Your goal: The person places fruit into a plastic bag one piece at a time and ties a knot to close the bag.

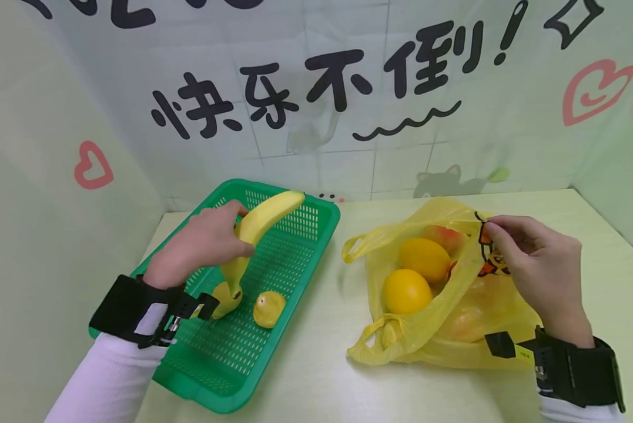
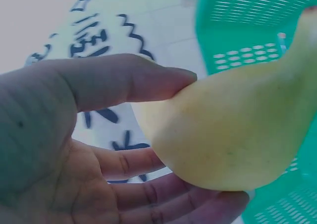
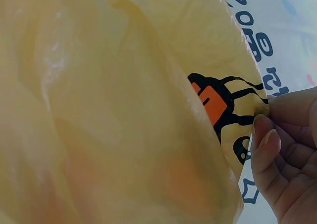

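My left hand [image 1: 210, 238] grips a yellow banana [image 1: 270, 216] around its middle, holding it slantwise above the green basket [image 1: 305, 299]. In the left wrist view the thumb lies on one side of the banana [image 2: 223, 135] and the fingers on the other. Below it, two yellow fruits [image 1: 269, 309] of unclear kind lie in the basket, one partly covered by the banana. At the right, my right hand [image 1: 543, 264] pinches the rim of a yellow plastic bag [image 1: 459, 338] between thumb and fingers. Inside the bag's open mouth are an orange [image 1: 407, 291], another orange-yellow fruit [image 1: 426, 259] and a reddish fruit [image 1: 447, 238].
Basket and bag stand apart on a pale wooden table [image 1: 316, 364]. A white wall sheet [image 1: 337, 141] with black writing rises behind the table. More fruit shows blurrily through the bag's side. One bag handle [image 1: 354, 248] points toward the basket.
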The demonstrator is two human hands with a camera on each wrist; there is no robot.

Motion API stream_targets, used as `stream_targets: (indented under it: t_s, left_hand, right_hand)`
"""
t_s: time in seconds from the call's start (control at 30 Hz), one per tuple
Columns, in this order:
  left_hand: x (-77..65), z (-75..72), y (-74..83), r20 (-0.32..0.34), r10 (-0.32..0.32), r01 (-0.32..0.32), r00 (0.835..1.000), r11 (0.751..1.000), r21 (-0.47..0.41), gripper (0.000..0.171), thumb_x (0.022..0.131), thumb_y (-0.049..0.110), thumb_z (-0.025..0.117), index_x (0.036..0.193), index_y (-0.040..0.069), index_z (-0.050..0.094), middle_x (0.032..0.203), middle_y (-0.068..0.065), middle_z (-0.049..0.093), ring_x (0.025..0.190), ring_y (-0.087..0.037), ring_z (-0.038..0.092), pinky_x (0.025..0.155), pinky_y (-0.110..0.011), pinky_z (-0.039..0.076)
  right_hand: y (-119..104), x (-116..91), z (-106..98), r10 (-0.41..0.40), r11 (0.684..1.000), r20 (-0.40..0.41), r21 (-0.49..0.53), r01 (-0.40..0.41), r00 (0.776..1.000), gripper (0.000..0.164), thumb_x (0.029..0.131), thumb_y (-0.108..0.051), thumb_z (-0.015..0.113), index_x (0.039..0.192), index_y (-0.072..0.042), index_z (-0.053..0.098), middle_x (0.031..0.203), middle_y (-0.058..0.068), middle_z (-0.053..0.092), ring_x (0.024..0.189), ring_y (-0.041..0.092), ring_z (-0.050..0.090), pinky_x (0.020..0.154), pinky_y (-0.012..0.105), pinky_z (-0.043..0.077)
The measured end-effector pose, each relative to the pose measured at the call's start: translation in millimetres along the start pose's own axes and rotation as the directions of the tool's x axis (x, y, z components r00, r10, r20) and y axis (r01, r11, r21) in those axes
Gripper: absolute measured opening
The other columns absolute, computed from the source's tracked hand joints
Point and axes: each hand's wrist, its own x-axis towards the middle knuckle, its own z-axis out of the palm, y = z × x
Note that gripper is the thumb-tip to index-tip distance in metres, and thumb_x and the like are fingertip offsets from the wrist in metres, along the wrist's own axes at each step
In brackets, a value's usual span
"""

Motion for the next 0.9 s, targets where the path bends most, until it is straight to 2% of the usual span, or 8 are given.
stream_targets:
  t_s: [0.17, 0.3, 0.47, 0.53, 0.67, 0.9]
  left_hand:
    - [-11.7, -6.9, 10.5, -0.029, 0.047, -0.046, 0.998, 0.999, 0.007, 0.065, 0.085, 0.017, 0.07, 0.139, 0.001, 0.038, 0.105, -0.019, 0.063, 0.077, -0.022, 0.067, 0.062, -0.028, 0.052]
    - [-19.0, -6.6, 21.2, -0.019, 0.078, -0.077, 0.997, 0.997, 0.02, 0.065, 0.085, 0.016, 0.07, 0.14, 0.003, 0.038, 0.103, -0.016, 0.063, 0.076, -0.021, 0.064, 0.062, -0.028, 0.052]
    - [-24.2, -1.7, 34.6, 0.011, 0.14, -0.14, 0.99, 0.989, 0.036, 0.065, 0.084, 0.016, 0.07, 0.14, 0.004, 0.04, 0.102, -0.013, 0.064, 0.074, -0.019, 0.062, 0.063, -0.027, 0.05]
    - [-25.0, 1.2, 38.9, 0.022, 0.16, -0.161, 0.987, 0.986, 0.041, 0.063, 0.084, 0.015, 0.071, 0.139, 0.004, 0.041, 0.102, -0.013, 0.064, 0.073, -0.019, 0.061, 0.063, -0.027, 0.05]
    - [-23.9, 8.2, 48.4, 0.043, 0.184, -0.185, 0.982, 0.982, 0.032, 0.061, 0.082, 0.012, 0.071, 0.137, 0.005, 0.044, 0.1, -0.012, 0.064, 0.071, -0.019, 0.061, 0.062, -0.026, 0.051]
    - [-17.6, 21.8, 74.0, 0.055, 0.239, -0.24, 0.97, 0.97, 0.029, 0.059, 0.081, 0.012, 0.072, 0.134, 0.008, 0.047, 0.099, -0.008, 0.063, 0.069, -0.018, 0.062, 0.057, -0.024, 0.052]
  right_hand:
    - [0.2, 0.2, -0.3, 0.003, 1.0, -0.002, 0.004, -0.003, 1.0, 0.02, 0.092, -0.012, 0.068, 0.102, 0.005, 0.073, 0.087, -0.041, 0.056, 0.069, -0.015, 0.051, 0.069, -0.002, 0.042]
    - [0.8, 0.0, -0.2, 0.007, 1.0, 0.003, 0.001, -0.007, 1.0, 0.018, 0.092, -0.009, 0.068, 0.102, 0.005, 0.072, 0.088, -0.043, 0.055, 0.07, -0.016, 0.051, 0.069, -0.002, 0.042]
    - [1.7, -0.4, -0.3, 0.01, 1.0, -0.001, 0.008, -0.01, 1.0, 0.022, 0.093, -0.016, 0.068, 0.102, 0.003, 0.073, 0.087, -0.033, 0.062, 0.069, -0.014, 0.052, 0.068, -0.001, 0.043]
    - [1.7, -0.2, -0.2, 0.005, 1.0, -0.003, 0.01, -0.005, 1.0, 0.022, 0.092, -0.015, 0.069, 0.102, 0.003, 0.073, 0.087, -0.033, 0.062, 0.069, -0.015, 0.053, 0.068, -0.001, 0.043]
    - [1.0, 0.8, -0.1, -0.007, 1.0, -0.001, 0.006, 0.007, 1.0, 0.017, 0.091, -0.008, 0.069, 0.102, 0.005, 0.073, 0.088, -0.043, 0.055, 0.07, -0.017, 0.052, 0.069, -0.002, 0.042]
    - [-0.5, 0.5, -0.3, 0.007, 1.0, 0.004, 0.003, -0.007, 1.0, 0.017, 0.091, -0.007, 0.069, 0.102, 0.005, 0.072, 0.088, -0.043, 0.055, 0.07, -0.017, 0.052, 0.069, -0.002, 0.042]
